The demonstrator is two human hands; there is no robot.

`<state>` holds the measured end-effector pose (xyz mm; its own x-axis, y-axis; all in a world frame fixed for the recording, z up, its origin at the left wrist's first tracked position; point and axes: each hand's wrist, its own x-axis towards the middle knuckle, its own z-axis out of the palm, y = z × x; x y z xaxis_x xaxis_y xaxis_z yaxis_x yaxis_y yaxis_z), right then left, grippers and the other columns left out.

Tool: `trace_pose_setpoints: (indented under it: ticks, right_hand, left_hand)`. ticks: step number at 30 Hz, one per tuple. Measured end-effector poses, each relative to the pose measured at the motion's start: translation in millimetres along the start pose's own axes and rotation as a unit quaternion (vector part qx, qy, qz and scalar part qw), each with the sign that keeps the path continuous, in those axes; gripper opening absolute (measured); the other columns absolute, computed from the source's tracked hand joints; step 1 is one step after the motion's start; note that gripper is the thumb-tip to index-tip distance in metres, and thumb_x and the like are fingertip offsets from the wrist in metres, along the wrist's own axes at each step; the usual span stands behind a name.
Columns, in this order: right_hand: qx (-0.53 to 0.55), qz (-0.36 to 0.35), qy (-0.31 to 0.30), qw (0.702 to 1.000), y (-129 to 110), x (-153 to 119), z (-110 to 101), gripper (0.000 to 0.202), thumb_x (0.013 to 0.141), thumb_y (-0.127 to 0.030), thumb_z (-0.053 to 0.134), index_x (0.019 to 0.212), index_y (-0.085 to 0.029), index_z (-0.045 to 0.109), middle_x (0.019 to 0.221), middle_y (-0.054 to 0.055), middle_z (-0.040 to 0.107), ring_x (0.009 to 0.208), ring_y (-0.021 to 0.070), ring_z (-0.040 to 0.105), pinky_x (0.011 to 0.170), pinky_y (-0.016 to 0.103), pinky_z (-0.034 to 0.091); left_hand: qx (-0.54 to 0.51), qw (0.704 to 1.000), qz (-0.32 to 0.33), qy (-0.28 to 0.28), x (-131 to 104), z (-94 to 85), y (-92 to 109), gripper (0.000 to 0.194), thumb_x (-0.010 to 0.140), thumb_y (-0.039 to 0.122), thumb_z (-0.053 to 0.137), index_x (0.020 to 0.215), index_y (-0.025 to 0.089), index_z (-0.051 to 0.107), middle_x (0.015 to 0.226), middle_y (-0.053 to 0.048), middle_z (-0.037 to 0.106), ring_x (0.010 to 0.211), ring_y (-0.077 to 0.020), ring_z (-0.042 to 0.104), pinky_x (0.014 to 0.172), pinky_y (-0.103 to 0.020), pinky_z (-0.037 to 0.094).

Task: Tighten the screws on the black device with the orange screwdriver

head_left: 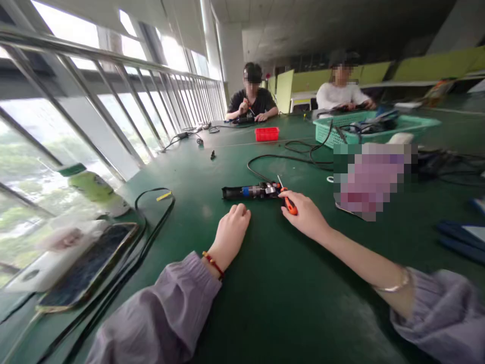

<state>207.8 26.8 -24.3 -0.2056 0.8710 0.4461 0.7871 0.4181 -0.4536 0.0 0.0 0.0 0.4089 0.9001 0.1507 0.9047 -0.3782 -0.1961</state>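
Note:
On the green table lies a black tube-shaped electrical device (pixel 242 192) with a blue band. Metal parts show at its right end, and a black cable seems to run up from there. My right hand (pixel 303 215) is closed round a screwdriver (pixel 291 206) with an orange and black handle. Its thin metal shaft points up and away, over the device's right end; whether the tip touches anything I cannot tell. Just in front of the device, my left hand (pixel 232 230) rests on the table with fingers curled under. What is inside those fingers, if anything, is hidden.
A red tray (pixel 267 134) and a green basket (pixel 322 130) of parts stand farther back. A phone (pixel 91 268), a bottle (pixel 94 189) and a black strap (pixel 151 235) lie left. Pixelated pink item (pixel 373 177) sits right. Two people work across the table.

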Motion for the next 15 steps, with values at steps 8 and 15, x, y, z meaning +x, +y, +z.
trace_pose_setpoints:
  ticks: [8, 15]
  right_hand:
    - [0.062, 0.001, -0.028, 0.998, -10.5, -3.2, -3.2, 0.028, 0.077, -0.021, 0.052, 0.104, -0.022, 0.056, 0.090, 0.005, 0.060, 0.081, 0.0193, 0.058, 0.079, 0.034, 0.045]
    - [0.105, -0.061, -0.092, 0.988, -22.8, -8.7, -1.7, 0.033, 0.076, -0.018, 0.054, 0.109, -0.022, 0.055, 0.105, 0.006, 0.059, 0.096, 0.0192, 0.057, 0.089, 0.034, 0.044]
  left_hand:
    - [-0.048, 0.997, 0.045, 0.040, 28.0, 10.7, -7.8, 0.020, 0.091, 0.019, 0.041, 0.096, 0.017, 0.060, 0.099, -0.006, 0.057, 0.094, -0.0170, 0.053, 0.070, -0.025, 0.047]
    - [-0.112, 0.990, 0.013, 0.087, 25.8, 19.7, -16.6, 0.010, 0.087, 0.016, 0.047, 0.090, 0.016, 0.057, 0.096, -0.006, 0.057, 0.091, -0.0181, 0.054, 0.078, -0.029, 0.046]
